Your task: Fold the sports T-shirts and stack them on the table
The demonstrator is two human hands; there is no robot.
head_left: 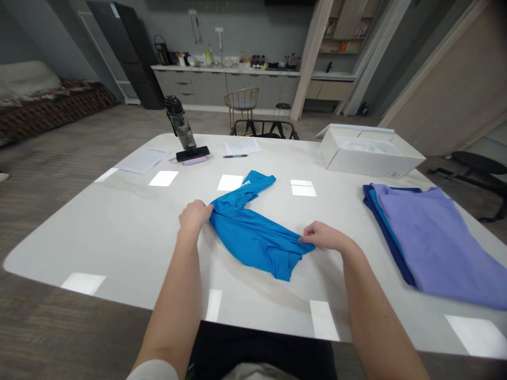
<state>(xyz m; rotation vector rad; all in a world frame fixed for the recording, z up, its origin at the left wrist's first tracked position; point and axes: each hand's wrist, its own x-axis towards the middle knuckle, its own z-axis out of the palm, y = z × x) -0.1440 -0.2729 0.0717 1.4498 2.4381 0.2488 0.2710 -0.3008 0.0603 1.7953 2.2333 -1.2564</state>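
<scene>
A bright blue garment point(253, 237) lies partly bunched on the white table, with a small white logo on its far part. My left hand point(195, 214) pinches its left edge, where the cloth gathers into folds. At the lower right, the fingers of my right hand point(320, 235) are closed on another edge of the same garment. Between the two hands the cloth is stretched in long creases. Its far end bends away toward the back of the table. Whether it is a shirt or another kind of clothing I cannot tell.
Folded purple cloth point(439, 237) lies over dark blue cloth point(390, 237) on the right. Behind stands an open white box point(360, 158). A handheld vacuum point(182, 129), papers point(144, 160) and a pen point(235, 155) sit at the table's point(130, 237) far side. Chairs stand beyond.
</scene>
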